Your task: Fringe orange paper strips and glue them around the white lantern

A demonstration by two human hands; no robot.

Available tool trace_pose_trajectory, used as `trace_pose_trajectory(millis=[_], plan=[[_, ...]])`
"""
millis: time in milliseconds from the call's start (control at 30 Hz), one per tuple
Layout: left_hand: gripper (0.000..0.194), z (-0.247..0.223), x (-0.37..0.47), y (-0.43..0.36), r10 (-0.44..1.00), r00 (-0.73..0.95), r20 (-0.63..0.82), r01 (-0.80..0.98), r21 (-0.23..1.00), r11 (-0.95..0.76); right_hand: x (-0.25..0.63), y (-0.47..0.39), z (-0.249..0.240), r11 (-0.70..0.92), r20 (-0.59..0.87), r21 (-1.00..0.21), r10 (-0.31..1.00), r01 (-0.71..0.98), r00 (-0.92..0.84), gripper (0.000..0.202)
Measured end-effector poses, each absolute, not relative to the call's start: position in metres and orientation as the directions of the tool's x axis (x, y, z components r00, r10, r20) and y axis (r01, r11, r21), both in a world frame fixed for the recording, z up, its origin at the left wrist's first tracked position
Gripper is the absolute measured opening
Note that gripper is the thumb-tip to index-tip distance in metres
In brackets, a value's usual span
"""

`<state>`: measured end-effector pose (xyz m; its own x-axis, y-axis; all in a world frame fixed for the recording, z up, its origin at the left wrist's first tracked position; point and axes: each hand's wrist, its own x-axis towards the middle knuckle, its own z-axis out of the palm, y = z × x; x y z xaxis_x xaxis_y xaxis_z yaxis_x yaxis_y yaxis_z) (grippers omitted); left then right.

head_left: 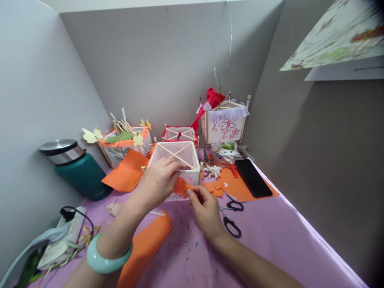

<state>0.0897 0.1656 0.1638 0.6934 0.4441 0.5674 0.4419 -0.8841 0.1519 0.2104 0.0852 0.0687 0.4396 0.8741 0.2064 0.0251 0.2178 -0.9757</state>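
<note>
A small white paper lantern box point(192, 150) with a stick frame stands in front of me, sticks crossed over its open top. Stretched along its near side is an orange fringed paper strip point(181, 187). My left hand point(162, 178), a pale green bangle on its wrist, is closed on the strip's left part at the box's near rim; its fingertips are partly hidden. Thumb and fingers of my right hand point(205, 204) pinch the strip's right end. Black-handled scissors point(232, 228) lie just right of my right hand.
Behind stand a red-trimmed box point(180, 133), a flower-drawn lantern point(226, 128) and an orange-fringed box point(144, 140) holding sticks. A teal bottle point(84, 174) and power strip point(61, 244) are left. A phone point(253, 178) rests on orange paper point(232, 184) at right.
</note>
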Motion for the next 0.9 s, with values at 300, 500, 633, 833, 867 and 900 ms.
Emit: trace_pose_trajectory(millis=[300,500,633,833,867,900], plan=[[0.021,0.180,0.104,0.165,0.381,0.832,0.403,0.298,0.255,-0.920,0.240,0.085,0.093,0.315,0.586,-0.754,0.719,0.576,0.374,0.015],[0.011,0.178,0.115,0.170,0.465,0.793,0.394,0.370,0.296,-0.881,0.246,0.090,0.094,0.307,0.595,-0.747,0.704,0.589,0.388,0.015],[0.013,0.177,0.124,0.170,0.581,0.731,0.358,0.475,0.345,-0.809,0.248,0.093,0.093,0.291,0.565,-0.781,0.707,0.553,0.425,0.014],[0.011,0.177,0.129,0.168,0.651,0.691,0.315,0.527,0.397,-0.751,0.251,0.094,0.093,0.282,0.514,-0.831,0.719,0.480,0.468,0.015],[0.011,0.177,0.130,0.168,0.658,0.685,0.313,0.529,0.407,-0.745,0.252,0.095,0.093,0.286,0.509,-0.837,0.719,0.467,0.473,0.015],[0.011,0.176,0.129,0.168,0.662,0.681,0.313,0.530,0.413,-0.741,0.252,0.095,0.093,0.293,0.509,-0.841,0.713,0.455,0.482,0.014]])
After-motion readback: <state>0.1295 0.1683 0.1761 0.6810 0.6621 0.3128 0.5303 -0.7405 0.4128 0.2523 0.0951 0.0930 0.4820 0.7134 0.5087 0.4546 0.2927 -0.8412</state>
